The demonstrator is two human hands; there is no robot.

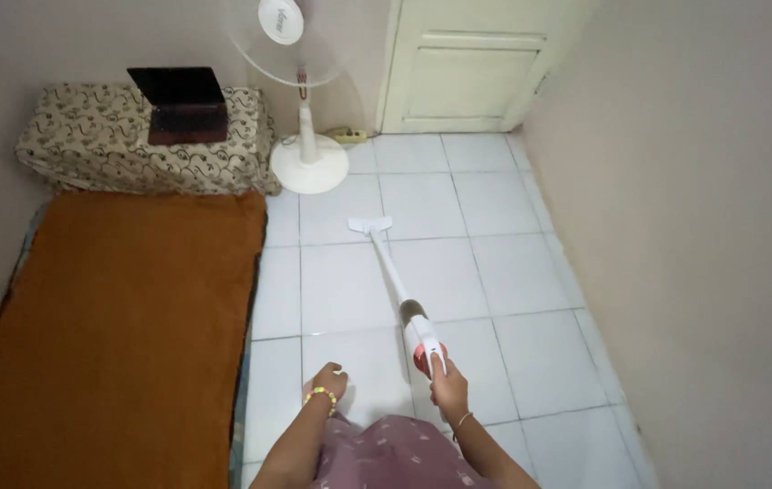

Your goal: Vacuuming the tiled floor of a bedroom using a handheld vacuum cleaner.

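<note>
Right hand (448, 388) grips stick vacuum (404, 299) handle — left hand (327, 380) free

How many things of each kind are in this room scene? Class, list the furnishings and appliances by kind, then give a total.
Stick vacuum, held in the right hand: 1
Standing fan: 1
Laptop: 1
Orange mattress: 1
Patterned cushion: 1
Power strip: 1
Door: 1
Total: 7

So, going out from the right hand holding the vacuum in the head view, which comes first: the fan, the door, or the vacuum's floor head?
From the right hand:
1. Vacuum floor head, straight ahead on the white tiles.
2. Standing fan, beyond it, slightly left, by the patterned cushion.
3. Door, at the back wall, farthest.
</note>
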